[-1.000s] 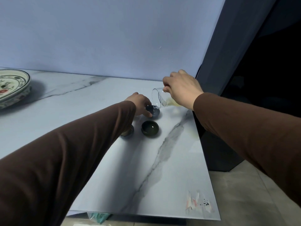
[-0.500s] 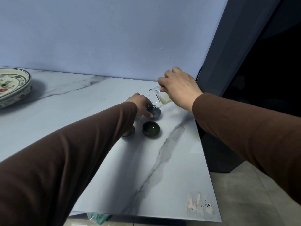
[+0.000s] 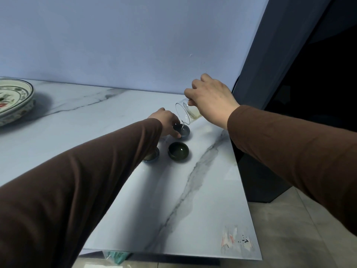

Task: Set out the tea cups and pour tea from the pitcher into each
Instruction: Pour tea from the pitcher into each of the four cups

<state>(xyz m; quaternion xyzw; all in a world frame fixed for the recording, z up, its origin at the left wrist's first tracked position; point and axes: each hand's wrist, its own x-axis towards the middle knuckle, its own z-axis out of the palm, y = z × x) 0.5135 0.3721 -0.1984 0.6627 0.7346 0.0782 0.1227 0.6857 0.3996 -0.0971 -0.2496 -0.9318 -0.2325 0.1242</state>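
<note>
Three small dark tea cups stand on the marble table (image 3: 202,209). My right hand (image 3: 210,99) grips a clear glass pitcher (image 3: 186,114) holding pale tea, tipped steeply to the left. A thin stream runs from its lip into the far cup (image 3: 184,131). My left hand (image 3: 167,122) holds that far cup by its left side, fingers curled around it. A dark green cup (image 3: 178,152) sits in front of it, liquid glinting inside. The third cup (image 3: 153,156) is to the left, mostly hidden under my left sleeve.
A patterned ceramic plate (image 3: 13,101) sits at the far left by the wall. The table's right edge runs close to the cups, with a dark cabinet beyond. A torn sticker (image 3: 234,239) marks the near right corner.
My right hand has risen and tipped the pitcher more steeply, and tea now streams into the far cup. The left hand stays on that cup.
</note>
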